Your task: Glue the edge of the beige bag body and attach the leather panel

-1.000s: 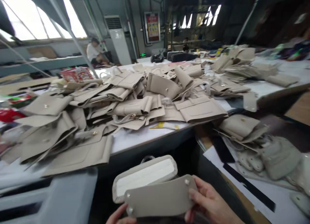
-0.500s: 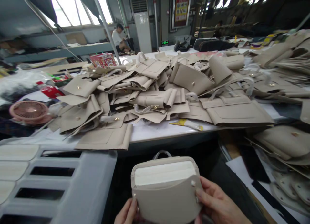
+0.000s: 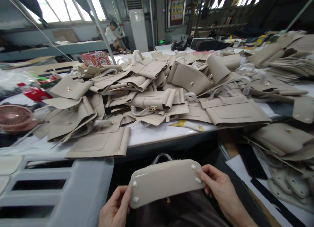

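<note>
A small beige handbag hangs over my lap between both hands, its flat base turned up toward me. White-covered studs sit near the corners of that base. My left hand pinches the bag's left end, thumb on the base. At the right end, my right hand grips the edge between thumb and fingers. A plastic-wrapped handle loops up behind the bag, and a small metal fitting shows under its lower edge. The bag's front and inside are hidden.
Flat beige bag pieces heap across the white table ahead, with a yellow-marked glue tube at its edge. A grey slotted plastic stool stands left. A pink fan and bag base pieces flank me. A seated person is far back.
The bag has tipped over, so its flat base faces me where the white-filled opening showed before. Both hands have stayed at its ends. The view has shifted slightly right.
</note>
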The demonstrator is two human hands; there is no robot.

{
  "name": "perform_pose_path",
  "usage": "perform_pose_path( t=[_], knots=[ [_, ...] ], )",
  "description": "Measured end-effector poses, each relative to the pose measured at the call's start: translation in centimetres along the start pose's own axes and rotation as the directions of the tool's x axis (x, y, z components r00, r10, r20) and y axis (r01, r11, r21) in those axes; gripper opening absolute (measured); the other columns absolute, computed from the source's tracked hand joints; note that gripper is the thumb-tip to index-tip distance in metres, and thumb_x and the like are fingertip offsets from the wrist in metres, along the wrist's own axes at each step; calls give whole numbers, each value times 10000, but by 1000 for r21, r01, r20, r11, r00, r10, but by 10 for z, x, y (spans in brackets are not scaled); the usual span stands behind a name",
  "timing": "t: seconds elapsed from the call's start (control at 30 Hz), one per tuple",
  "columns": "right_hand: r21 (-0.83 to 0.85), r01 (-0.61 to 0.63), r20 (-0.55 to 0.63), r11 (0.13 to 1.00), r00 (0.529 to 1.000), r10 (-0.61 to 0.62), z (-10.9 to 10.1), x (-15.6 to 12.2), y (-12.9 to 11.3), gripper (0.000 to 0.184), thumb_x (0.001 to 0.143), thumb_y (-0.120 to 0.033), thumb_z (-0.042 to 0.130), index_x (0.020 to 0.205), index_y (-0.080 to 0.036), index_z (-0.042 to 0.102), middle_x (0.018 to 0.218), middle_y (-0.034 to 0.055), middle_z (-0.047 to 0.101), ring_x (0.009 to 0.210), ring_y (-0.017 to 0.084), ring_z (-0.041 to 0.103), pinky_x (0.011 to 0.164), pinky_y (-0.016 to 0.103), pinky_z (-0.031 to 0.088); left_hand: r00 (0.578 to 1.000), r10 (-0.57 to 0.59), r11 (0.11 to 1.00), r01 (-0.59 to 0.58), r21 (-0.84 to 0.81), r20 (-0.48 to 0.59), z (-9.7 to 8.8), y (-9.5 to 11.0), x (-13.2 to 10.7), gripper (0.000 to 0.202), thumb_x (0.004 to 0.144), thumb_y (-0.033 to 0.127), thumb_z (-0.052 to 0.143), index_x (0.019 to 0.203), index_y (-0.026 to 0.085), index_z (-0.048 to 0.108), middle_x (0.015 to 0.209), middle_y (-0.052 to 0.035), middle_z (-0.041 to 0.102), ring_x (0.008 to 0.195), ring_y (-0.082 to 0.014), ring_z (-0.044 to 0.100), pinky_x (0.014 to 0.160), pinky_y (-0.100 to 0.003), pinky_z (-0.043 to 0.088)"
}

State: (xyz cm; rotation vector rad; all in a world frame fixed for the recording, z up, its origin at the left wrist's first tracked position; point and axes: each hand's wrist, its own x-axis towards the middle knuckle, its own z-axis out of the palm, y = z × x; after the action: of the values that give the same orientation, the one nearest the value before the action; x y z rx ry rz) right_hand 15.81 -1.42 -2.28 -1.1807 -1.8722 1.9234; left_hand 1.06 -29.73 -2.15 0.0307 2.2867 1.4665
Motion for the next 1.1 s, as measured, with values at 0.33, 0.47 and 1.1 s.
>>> perform_pose_path(
  t=[0.33, 0.47, 1.1],
  knots=[
    [-97, -44, -65, 994, 997, 38, 1, 29, 12, 543, 705, -691, 692, 649, -165, 567, 558, -39, 408, 489, 80, 302, 433, 232, 184, 999, -30, 992, 31, -124, 13, 11, 12, 24, 480, 744, 635, 718, 730, 163, 632, 677, 8, 543, 680, -149, 448, 601, -207, 357],
    [-52, -117, -61, 992, 992, 114, 2, 29, 7, 568, 652, -703, 721, 613, -172, 523, 547, -41, 405, 490, 82, 314, 437, 230, 199, 995, -87, 982, 95, -162, 57, 8, 6, 31, 484, 738, 628, 729, 726, 154, 631, 680, 0, 550, 681, -149, 451, 612, -213, 360],
    [138, -210, -15, 968, 977, 214, 7, 36, 27, 573, 645, -670, 805, 644, -174, 517, 521, -58, 429, 433, 66, 363, 391, 189, 281, 988, -131, 981, 141, -136, 77, 0, -30, 59, 592, 653, 720, 739, 656, 148, 589, 575, 21, 436, 527, -92, 316, 465, -199, 265]
  ],
)
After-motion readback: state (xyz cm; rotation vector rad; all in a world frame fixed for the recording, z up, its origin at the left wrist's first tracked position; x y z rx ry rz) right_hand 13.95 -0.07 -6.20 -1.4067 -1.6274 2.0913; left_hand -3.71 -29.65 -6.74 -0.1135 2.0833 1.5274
